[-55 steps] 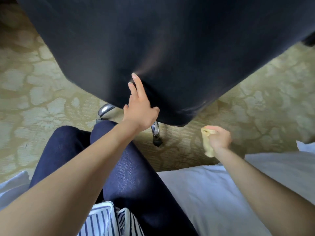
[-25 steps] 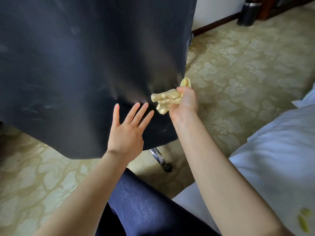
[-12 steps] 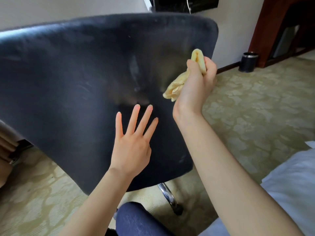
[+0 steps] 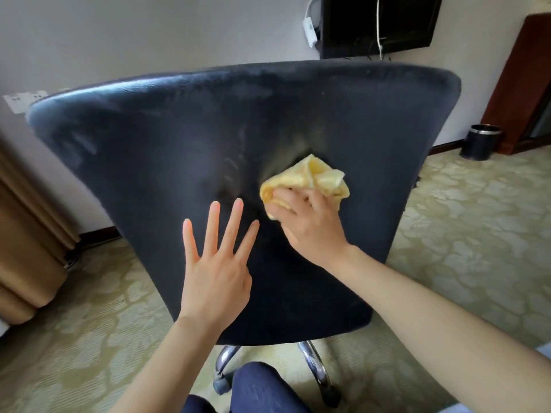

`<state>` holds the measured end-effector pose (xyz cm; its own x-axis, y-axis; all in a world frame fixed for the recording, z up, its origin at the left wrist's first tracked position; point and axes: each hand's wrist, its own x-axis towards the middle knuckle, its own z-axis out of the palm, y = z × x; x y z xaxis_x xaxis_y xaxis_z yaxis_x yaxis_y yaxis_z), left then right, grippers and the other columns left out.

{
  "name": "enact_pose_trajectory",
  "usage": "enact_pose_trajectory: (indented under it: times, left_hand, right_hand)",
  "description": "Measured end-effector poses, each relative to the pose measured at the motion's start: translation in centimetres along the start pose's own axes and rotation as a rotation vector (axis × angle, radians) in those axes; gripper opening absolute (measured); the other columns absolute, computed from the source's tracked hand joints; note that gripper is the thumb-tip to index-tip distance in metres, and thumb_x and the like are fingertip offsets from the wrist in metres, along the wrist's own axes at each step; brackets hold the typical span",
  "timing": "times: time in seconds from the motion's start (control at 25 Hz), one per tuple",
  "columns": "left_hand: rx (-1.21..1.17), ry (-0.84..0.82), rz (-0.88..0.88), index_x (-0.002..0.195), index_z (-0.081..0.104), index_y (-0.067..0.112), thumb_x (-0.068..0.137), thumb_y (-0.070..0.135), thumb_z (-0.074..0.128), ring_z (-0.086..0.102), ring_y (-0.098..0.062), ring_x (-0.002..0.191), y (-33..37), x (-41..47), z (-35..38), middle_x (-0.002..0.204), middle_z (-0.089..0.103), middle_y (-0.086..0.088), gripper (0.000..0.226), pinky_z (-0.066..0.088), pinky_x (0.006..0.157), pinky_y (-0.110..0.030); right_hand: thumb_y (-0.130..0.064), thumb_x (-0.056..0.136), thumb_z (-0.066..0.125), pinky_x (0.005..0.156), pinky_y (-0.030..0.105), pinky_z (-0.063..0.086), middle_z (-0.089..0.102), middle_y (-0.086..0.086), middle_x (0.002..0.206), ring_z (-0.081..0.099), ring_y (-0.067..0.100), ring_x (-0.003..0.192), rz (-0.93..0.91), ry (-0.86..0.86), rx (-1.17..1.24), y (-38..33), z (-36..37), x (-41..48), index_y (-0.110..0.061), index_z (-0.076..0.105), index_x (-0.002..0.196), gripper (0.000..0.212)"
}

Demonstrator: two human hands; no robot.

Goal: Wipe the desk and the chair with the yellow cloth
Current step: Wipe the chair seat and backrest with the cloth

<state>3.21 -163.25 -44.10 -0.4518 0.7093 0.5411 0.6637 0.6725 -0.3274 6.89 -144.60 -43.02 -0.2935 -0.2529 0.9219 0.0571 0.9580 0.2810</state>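
The dark blue back of a swivel chair fills the middle of the view, its outer side facing me. My right hand grips a crumpled yellow cloth and presses it against the chair back near its centre. To the left of it and lower, my left hand lies flat on the chair back with straight, spread fingers. The desk is out of view.
Chrome chair legs with castors stand on patterned carpet just above my knee. A black bin sits by the wall at right beside dark red wooden furniture. A black screen hangs on the wall. Wooden furniture stands at left.
My right hand brought the cloth from the chair's right edge in to the centre of its back and pressed it there. The view rose. My left hand stayed flat on the chair.
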Motion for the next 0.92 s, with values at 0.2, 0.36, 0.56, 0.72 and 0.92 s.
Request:
enact_pose_trajectory:
  times: [0.2,0.36,0.56,0.72,0.92]
  left_hand:
    - [0.007,-0.11,-0.103,0.143,0.042,0.019,0.069,0.021,0.074,0.014,-0.043,0.143,-1.8,-1.5,0.5,0.156,0.021,-0.015,0.081,0.012,0.107,-0.067]
    - [-0.045,-0.244,-0.206,0.152,0.005,0.028,0.087,0.037,0.054,-0.017,-0.037,0.144,-1.4,-3.1,1.9,0.159,-0.014,-0.008,0.082,-0.004,0.11,-0.064]
    - [-0.133,-0.341,-0.383,0.15,-0.011,0.023,0.091,0.04,0.045,-0.023,-0.037,0.141,-1.7,-4.2,3.4,0.156,-0.024,-0.007,0.084,-0.004,0.11,-0.062]
    - [-0.171,-0.361,-0.411,0.149,-0.015,0.025,0.091,0.042,0.045,-0.024,-0.037,0.141,-2.8,-4.7,3.8,0.156,-0.026,-0.007,0.085,-0.004,0.111,-0.062]
    - [-0.196,-0.393,-0.432,0.149,-0.016,0.027,0.091,0.041,0.046,-0.024,-0.035,0.142,-3.9,-6.3,4.0,0.156,-0.025,-0.005,0.086,-0.004,0.111,-0.062]
  right_hand:
    - [0.001,0.072,0.065,0.08,0.038,0.043,0.061,-0.002,0.094,0.052,0.023,0.092,-0.649,-0.541,-0.117,1.7,0.5,-7.3,-0.017,0.067,0.077,0.019]
    - [-0.005,0.067,0.077,0.085,0.034,0.046,0.061,-0.006,0.097,0.059,0.017,0.09,-0.86,-0.722,-0.182,3.7,-1.2,-8.9,-0.02,0.068,0.083,0.024]
    - [0.005,0.076,0.06,0.066,0.033,0.034,0.061,-0.005,0.114,0.056,0.02,0.094,-0.531,-0.329,-0.031,5.0,-1.6,-1.7,-0.022,0.065,0.106,0.041]
    - [0.002,0.08,0.058,0.077,0.038,0.04,0.063,-0.008,0.113,0.044,0.017,0.098,-0.408,0.025,-0.045,2.2,-1.5,6.8,-0.025,0.07,0.108,0.04]
    - [-0.005,0.088,0.05,0.085,0.038,0.031,0.07,-0.01,0.102,0.043,0.015,0.097,-0.215,0.189,0.057,-3.2,1.2,11.1,-0.027,0.074,0.095,0.033]
